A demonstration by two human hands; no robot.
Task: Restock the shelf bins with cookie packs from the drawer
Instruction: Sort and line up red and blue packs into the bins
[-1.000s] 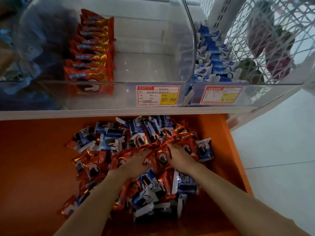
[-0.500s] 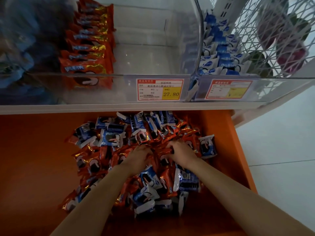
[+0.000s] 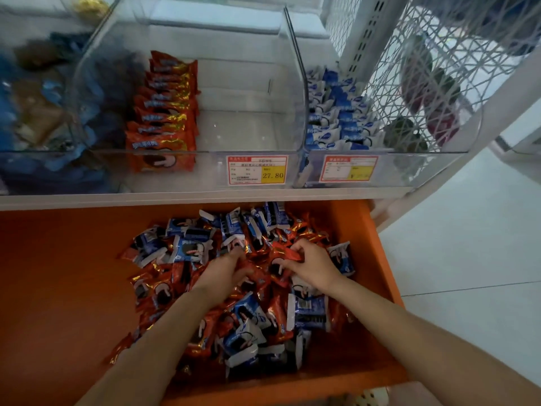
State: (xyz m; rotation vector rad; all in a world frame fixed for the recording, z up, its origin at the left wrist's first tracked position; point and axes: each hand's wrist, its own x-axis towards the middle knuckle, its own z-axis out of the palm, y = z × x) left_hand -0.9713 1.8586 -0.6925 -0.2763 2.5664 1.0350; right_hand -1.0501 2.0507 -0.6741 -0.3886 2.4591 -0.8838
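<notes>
In the drawer, near centre: a loose heap of cookie packs (image 3: 251,312), red-and-gold wrappers mixed with blue-and-white ones, lies in the open orange drawer (image 3: 58,288) below the shelf.
Right grip: the right hand (image 3: 314,266) is clenched on a red pack (image 3: 285,254) toward the heap's far side, with thumb and fingers pinching the wrapper.
Left grip: the left hand (image 3: 225,271) lies palm-down just left of it, its fingers buried among red wrappers. Whether it has hold of one cannot be told.
Step in hand: apparently gathering red packs for the bin above.
Doing it well: the colours are jumbled, so each pick likely needs a check before it joins the bunch. Pinching the pack's body rather than a crimped end should keep the slick foil from slipping. Packs turned the same way would drop in neatly beside the standing row. The lift must clear the shelf edge (image 3: 205,197).
Middle bin (image 3: 248,130): far centre, clear plastic. An overlapping row of red packs (image 3: 164,118) lines its left side and the rest of its floor is bare. A price tag (image 3: 257,170) is fixed to the front.
Right bin (image 3: 439,159): blue packs (image 3: 336,112) are banked along its left side.
Left bin (image 3: 38,112): blurred, with dark and blue wrappers that cannot be read.
Beyond: a white mesh panel (image 3: 424,54) stands far right, above pale floor (image 3: 468,230).
</notes>
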